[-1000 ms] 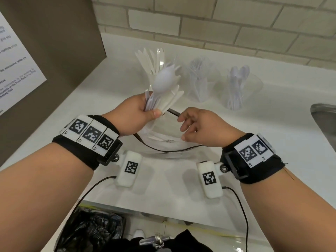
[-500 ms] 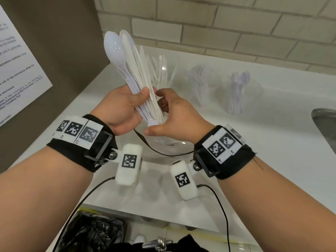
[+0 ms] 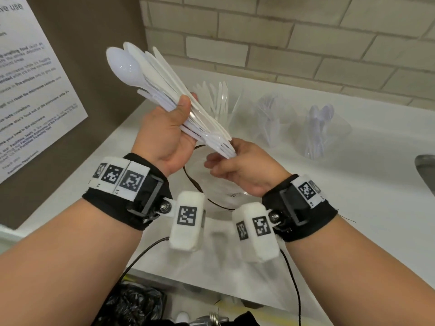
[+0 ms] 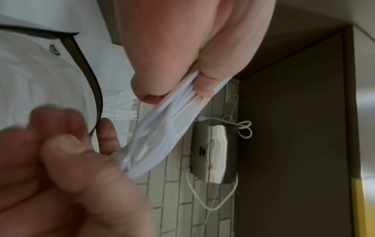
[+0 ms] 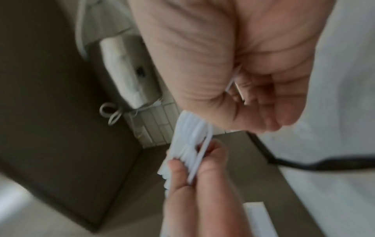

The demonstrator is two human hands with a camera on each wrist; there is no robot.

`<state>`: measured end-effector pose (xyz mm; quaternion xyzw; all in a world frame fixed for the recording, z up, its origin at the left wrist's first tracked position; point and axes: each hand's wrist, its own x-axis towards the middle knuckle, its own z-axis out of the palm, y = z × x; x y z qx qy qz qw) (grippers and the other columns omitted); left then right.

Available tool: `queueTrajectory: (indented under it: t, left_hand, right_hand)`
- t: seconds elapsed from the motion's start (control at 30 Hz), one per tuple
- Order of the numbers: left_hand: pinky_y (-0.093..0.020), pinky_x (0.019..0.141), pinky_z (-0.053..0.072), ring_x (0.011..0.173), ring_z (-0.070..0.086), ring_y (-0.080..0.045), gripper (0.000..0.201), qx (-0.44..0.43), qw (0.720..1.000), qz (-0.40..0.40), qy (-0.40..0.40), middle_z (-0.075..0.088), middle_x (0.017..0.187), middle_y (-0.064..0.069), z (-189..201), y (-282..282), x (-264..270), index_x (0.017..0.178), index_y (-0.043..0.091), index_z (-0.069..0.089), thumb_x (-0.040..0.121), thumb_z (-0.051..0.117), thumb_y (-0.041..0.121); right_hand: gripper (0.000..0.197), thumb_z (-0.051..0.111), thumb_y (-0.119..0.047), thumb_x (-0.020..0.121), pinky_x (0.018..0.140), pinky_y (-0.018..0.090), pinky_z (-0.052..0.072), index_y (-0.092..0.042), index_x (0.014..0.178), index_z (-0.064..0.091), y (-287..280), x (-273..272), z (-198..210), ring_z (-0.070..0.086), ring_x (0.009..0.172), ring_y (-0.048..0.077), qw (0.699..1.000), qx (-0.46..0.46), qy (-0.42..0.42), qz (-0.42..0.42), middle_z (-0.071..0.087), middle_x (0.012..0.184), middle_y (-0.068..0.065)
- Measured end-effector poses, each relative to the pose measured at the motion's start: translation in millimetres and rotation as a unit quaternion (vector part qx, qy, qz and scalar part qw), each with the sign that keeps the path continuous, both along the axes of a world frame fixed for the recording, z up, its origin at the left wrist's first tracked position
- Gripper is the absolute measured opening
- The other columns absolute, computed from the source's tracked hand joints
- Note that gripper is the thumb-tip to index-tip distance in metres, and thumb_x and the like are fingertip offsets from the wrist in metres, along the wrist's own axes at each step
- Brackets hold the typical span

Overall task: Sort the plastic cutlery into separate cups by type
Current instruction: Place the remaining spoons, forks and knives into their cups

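White plastic cutlery [image 3: 164, 90] is bunched in the left hand [image 3: 162, 135], raised above the white counter [image 3: 353, 208] with the bundle slanting from upper left down to lower right. A spoon bowl [image 3: 123, 67] tops the fan at the upper end, with flat handles spread beside it; the other pieces cannot be told apart by type. The left thumb [image 3: 183, 107] presses across the front of the bundle and the fingers curl round behind it, a firm grip that the left wrist view confirms, where thumb and fingers clamp the stacked white pieces [image 4: 162, 128].

Below it, the right hand [image 3: 237, 163] meets the lower ends of the bundle, its fingers curled and its fingertips [image 5: 211, 154] pinching the tips of several handles [image 5: 188, 144]. That view is blurred, so how many pieces it has hold of cannot be told.

Under both hands sits a clear bowl with a dark rim [image 3: 195, 182]. Along the back of the counter stand 3 clear plastic cups: the left cup [image 3: 221, 102] holds flat white pieces that look like knives, the middle cup [image 3: 268, 116] holds clear pieces whose type is hard to read, and the right cup [image 3: 320, 128] holds spoons. A printed notice [image 3: 28, 90] hangs on the brown panel at left, and the edge of a metal sink [image 3: 426, 170] shows at right.
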<state>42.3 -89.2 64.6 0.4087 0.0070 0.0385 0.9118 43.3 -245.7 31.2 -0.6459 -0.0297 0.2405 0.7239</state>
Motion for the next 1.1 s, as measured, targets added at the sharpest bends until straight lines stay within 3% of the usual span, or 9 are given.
queueTrajectory:
  t: [0.23,0.47,0.57,0.63,0.73,0.83,0.9,1.0,1.1]
  left_hand:
    - [-0.041,0.086,0.055,0.086,0.069,-0.019,0.012,0.022,0.998,0.058,0.002,0.061,0.081,-0.004,-5,-20,-2,0.094,0.009,0.057,0.098,0.047,0.004]
    - [-0.027,0.06,0.053,0.064,0.062,-0.012,0.016,0.13,0.985,0.098,0.053,0.059,0.077,-0.005,-11,-16,-2,0.108,0.002,0.055,0.099,0.048,0.013]
    - [-0.026,0.059,0.051,0.06,0.06,-0.011,0.014,0.175,0.982,0.056,0.047,0.06,0.075,-0.003,-8,-14,-7,0.108,0.004,0.055,0.099,0.048,0.012]
    - [-0.026,0.055,0.051,0.055,0.059,-0.012,0.017,0.222,0.974,-0.019,0.026,0.06,0.07,-0.003,-9,-17,-14,0.112,0.003,0.054,0.099,0.047,0.01]
    - [-0.028,0.053,0.053,0.053,0.061,-0.016,0.019,0.294,0.945,-0.14,0.001,0.059,0.076,-0.008,-13,-23,-25,0.116,0.001,0.051,0.099,0.044,0.005]
    - [-0.028,0.05,0.049,0.051,0.056,-0.016,0.01,0.327,0.916,-0.232,0.008,0.061,0.073,-0.003,-18,-24,-32,0.104,0.005,0.053,0.097,0.047,0.003]
    - [-0.029,0.051,0.046,0.052,0.053,-0.017,0.008,0.326,0.908,-0.261,0.017,0.066,0.075,-0.001,-22,-23,-32,0.102,0.007,0.054,0.095,0.051,0.007]
    - [-0.032,0.056,0.043,0.052,0.053,-0.019,0.01,0.318,0.909,-0.271,0.018,0.063,0.075,-0.004,-25,-20,-28,0.096,0.011,0.054,0.089,0.056,0.018]
    - [-0.029,0.052,0.047,0.052,0.053,-0.017,0.011,0.303,0.915,-0.265,0.012,0.058,0.07,-0.004,-24,-22,-29,0.088,0.01,0.053,0.089,0.06,0.02]
  right_hand:
    - [0.074,0.02,0.038,0.065,0.108,0.041,0.039,0.002,0.123,0.048,13,-8,8,0.054,0.115,0.031,0.988,0.148,0.028,0.028,0.057,0.114,0.019]
    - [0.096,0.047,0.015,0.051,0.096,0.043,0.045,-0.007,0.143,0.033,3,-3,15,0.061,0.107,0.031,0.99,-0.044,-0.069,0.113,0.052,0.12,0.017]
    - [0.067,0.057,0.012,0.063,0.084,0.036,0.049,-0.006,0.128,0.052,-10,9,34,0.062,0.1,0.026,0.996,-0.001,-0.085,0.008,0.058,0.115,0.014]
    - [0.042,0.062,-0.006,0.084,0.08,0.033,0.05,-0.003,0.125,0.056,-10,16,41,0.063,0.094,0.024,0.995,0.033,-0.081,-0.039,0.062,0.106,0.012]
    - [0.058,0.065,-0.034,0.086,0.074,0.034,0.053,-0.006,0.133,0.044,-3,20,44,0.064,0.086,0.021,0.991,0.1,-0.061,-0.068,0.062,0.098,0.007]
    - [0.066,0.062,-0.024,0.092,0.092,0.042,0.054,-0.03,0.147,0.027,-5,26,45,0.065,0.106,0.024,0.971,0.169,-0.078,-0.148,0.061,0.112,0.0]
    - [0.046,0.055,-0.017,0.096,0.101,0.048,0.048,-0.02,0.141,0.043,-5,25,45,0.063,0.112,0.029,0.969,0.12,-0.133,-0.169,0.064,0.117,0.003]
    - [0.023,0.051,-0.008,0.094,0.1,0.052,0.048,-0.007,0.109,0.068,-3,19,41,0.063,0.107,0.037,0.971,0.037,-0.171,-0.161,0.069,0.103,0.008]
    - [0.022,0.049,-0.006,0.092,0.086,0.037,0.054,-0.007,0.1,0.07,-2,16,39,0.065,0.09,0.023,0.974,-0.021,-0.185,-0.129,0.07,0.101,0.011]
